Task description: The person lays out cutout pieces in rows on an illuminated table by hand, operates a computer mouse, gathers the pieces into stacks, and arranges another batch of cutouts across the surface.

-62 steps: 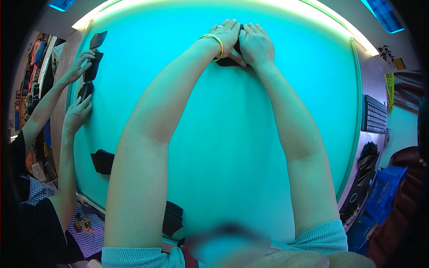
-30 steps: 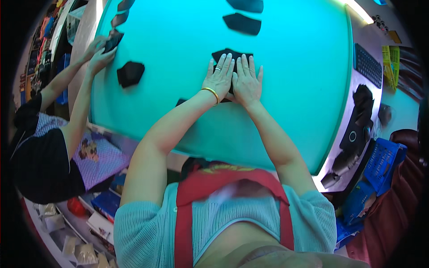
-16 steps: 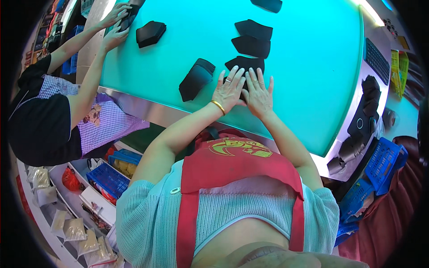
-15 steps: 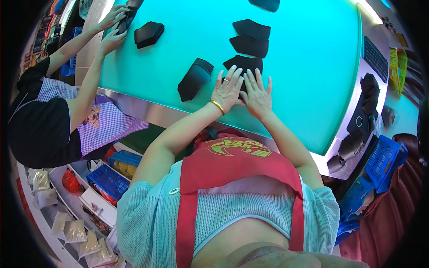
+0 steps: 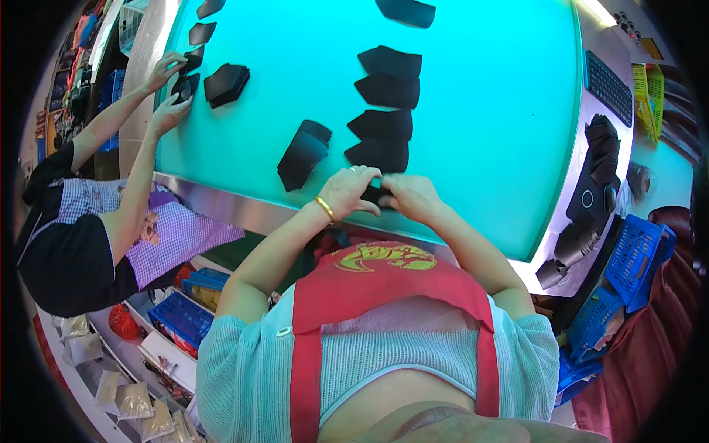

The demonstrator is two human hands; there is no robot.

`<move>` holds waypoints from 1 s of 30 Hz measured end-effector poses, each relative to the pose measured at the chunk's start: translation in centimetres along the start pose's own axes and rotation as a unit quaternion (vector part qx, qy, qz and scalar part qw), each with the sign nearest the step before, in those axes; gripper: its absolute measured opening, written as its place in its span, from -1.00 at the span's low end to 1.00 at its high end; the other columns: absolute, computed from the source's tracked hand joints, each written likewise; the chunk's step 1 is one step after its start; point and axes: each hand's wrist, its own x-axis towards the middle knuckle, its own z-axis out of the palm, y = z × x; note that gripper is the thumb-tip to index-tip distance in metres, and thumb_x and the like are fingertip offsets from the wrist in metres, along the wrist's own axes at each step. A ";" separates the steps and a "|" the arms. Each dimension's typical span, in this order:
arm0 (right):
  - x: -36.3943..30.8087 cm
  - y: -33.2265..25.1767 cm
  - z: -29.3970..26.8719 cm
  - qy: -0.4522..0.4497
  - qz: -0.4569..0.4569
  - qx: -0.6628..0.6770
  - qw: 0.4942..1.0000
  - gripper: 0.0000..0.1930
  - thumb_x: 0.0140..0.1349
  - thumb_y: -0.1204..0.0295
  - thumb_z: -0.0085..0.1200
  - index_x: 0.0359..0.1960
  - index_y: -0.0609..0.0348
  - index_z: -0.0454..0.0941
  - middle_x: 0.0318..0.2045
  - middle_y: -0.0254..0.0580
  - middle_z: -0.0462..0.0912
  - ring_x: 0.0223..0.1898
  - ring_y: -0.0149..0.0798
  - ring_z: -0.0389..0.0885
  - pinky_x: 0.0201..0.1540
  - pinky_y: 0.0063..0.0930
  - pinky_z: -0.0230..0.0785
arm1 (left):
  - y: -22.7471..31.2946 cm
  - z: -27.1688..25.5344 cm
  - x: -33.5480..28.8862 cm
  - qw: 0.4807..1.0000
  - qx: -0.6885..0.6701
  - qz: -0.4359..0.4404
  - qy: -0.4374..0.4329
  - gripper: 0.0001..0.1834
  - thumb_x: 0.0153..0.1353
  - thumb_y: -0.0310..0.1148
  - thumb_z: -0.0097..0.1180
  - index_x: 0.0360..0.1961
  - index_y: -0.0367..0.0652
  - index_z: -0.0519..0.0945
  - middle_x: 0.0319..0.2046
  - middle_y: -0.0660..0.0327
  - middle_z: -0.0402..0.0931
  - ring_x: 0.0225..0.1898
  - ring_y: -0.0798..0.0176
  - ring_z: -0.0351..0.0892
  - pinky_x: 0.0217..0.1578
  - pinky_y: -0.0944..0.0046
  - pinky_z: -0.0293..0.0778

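Observation:
My left hand (image 5: pixel 349 192) and my right hand (image 5: pixel 413 198) are close together at the near edge of the turquoise table (image 5: pixel 473 148). Fingers of both curl around a small black flat piece (image 5: pixel 375 196), mostly hidden under them. Just beyond my fingertips lies a black cut piece (image 5: pixel 378 155) with a pointed left side. Another black piece (image 5: pixel 380 124) touches it from behind, and a column of similar ones runs farther up the table. Left of my hands sits a fanned stack of black pieces (image 5: pixel 301 159).
A co-worker's hands (image 5: pixel 168 111) handle black pieces at the table's left edge, near a second black stack (image 5: pixel 226 85). On the right ledge are a keyboard (image 5: pixel 609 87) and dark folded pieces (image 5: pixel 602 148). Blue baskets (image 5: pixel 629 255) stand at the lower right.
My hands have gone from lying flat on the black pieces to curling around one nearer the table edge. The view has shifted, and the co-worker's hands now show several pieces around them.

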 end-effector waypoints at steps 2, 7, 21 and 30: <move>0.1 0.6 -4.0 -0.116 0.036 0.011 0.993 -0.64 0.08 0.21 0.29 -0.15 0.11 0.56 -0.28 -0.03 0.65 -0.21 0.11 0.62 -0.20 -0.05 0.42 | -0.4 -2.3 2.3 0.996 -0.053 0.002 0.078 -0.51 0.07 -0.25 0.37 0.01 -0.09 0.48 -0.24 0.15 0.54 -0.16 0.03 0.55 -0.14 0.10 0.44; 1.7 9.1 -14.0 -0.135 0.113 0.152 0.972 -0.54 0.15 0.19 0.30 0.03 0.15 0.59 -0.13 -0.05 0.69 -0.11 -0.18 0.63 -0.02 -0.30 0.45 | -4.9 -8.1 14.6 0.942 0.088 0.032 0.322 -0.65 0.19 -0.29 0.26 0.00 -0.07 0.56 -0.15 0.14 0.60 -0.07 -0.02 0.55 -0.06 0.04 0.45; 25.4 25.0 -42.4 0.233 0.245 -0.226 0.914 -0.59 0.31 0.21 0.11 0.18 -0.08 0.50 0.04 -0.21 0.64 0.09 -0.15 0.57 0.16 -0.17 0.35 | -5.7 -12.5 25.0 0.968 0.250 -0.031 -0.004 -0.47 -0.19 -0.16 0.49 -0.18 -0.02 0.51 -0.35 0.27 0.55 -0.13 0.12 0.52 -0.01 0.09 0.24; 30.8 27.6 -39.9 0.325 0.278 -0.294 0.855 -0.34 0.42 -0.13 -0.32 0.49 -0.24 0.03 0.51 -0.48 0.01 0.54 -0.26 -0.20 0.50 0.15 -0.33 | -4.3 -14.0 27.4 0.931 0.350 0.007 -0.103 -0.77 -0.01 -0.24 0.39 -0.41 -0.06 0.59 -0.42 0.24 0.58 -0.22 0.18 0.58 -0.11 0.14 0.25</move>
